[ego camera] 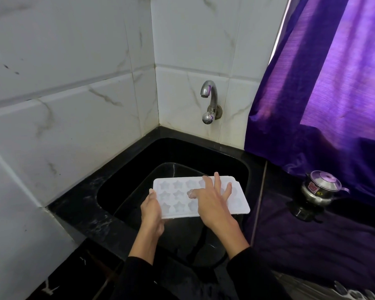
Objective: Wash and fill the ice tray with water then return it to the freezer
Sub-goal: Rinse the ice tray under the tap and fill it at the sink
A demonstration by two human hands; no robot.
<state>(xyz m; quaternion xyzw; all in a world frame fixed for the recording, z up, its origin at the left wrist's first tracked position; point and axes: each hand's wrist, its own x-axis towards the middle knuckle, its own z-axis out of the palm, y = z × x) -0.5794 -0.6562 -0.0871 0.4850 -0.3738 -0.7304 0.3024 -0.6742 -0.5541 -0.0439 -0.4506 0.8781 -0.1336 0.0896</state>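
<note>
A white ice tray [173, 197] with star-shaped cups is held level over the black sink [126, 180]. My left hand [152, 213] grips the tray's near left corner, thumb on top along the left edge. My right hand [212, 202] lies flat on the tray's right half, fingers spread and straight, touching the cups. A metal tap [209, 98] sticks out of the tiled wall above the sink's far side; no water is seen coming from it.
White marble-look tiles line the left and back walls. A purple curtain [325, 83] hangs at the right. A small steel kettle [320, 188] stands on the black counter [312, 234] right of the sink.
</note>
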